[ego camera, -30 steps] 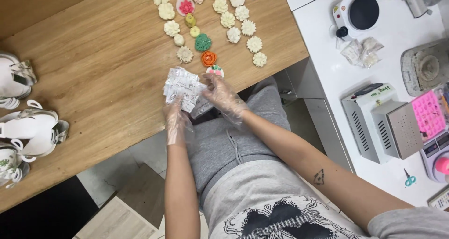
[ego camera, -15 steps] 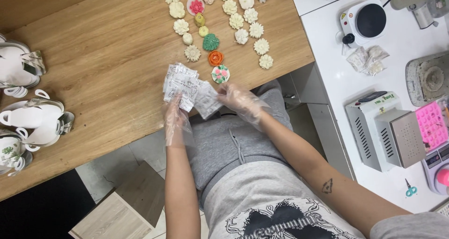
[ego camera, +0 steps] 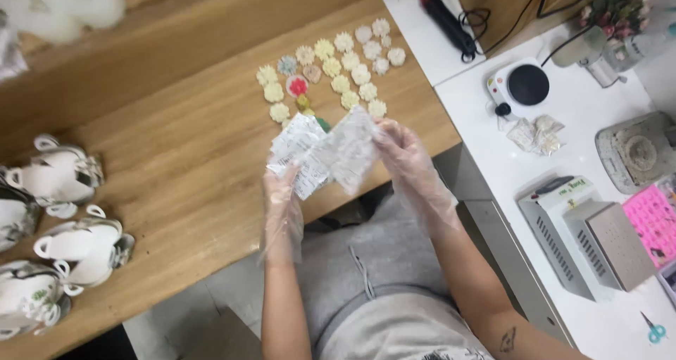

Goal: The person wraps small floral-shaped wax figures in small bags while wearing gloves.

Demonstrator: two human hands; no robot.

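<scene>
Since the earlier frames both gloved hands have lifted a little off the table edge and drawn apart, and the bundle of clear printed packets that sat together between them is now split: one packet has been peeled away to the right while the rest stay in the other hand. The view has also swung, bringing more of the white bench into sight. Judging by this, the person is singling out one packet from the stack.

The right hand (ego camera: pixel 401 145), in a loose clear glove, pinches the upper corner of the separated packet (ego camera: pixel 350 151) between thumb and fingers, wrist bent inward and forearm running back down to the lower right. The left hand (ego camera: pixel 283 191), also gloved, is closed around the lower edge of the remaining stack of packets (ego camera: pixel 297 156), fingers curled under, forearm rising almost straight from the lap. The two packets still overlap slightly, held above the near edge of the wooden table (ego camera: pixel 176 163).

Just beyond the hands lie rows of small moulded flowers (ego camera: pixel 331 68), mostly cream, a few pink, green and blue. White teacups (ego camera: pixel 67 177) sit well off to the left. On the white bench (ego camera: pixel 584 121) to the right stand a small hotplate (ego camera: pixel 524 85) and a grey boxy machine (ego camera: pixel 591 240).
</scene>
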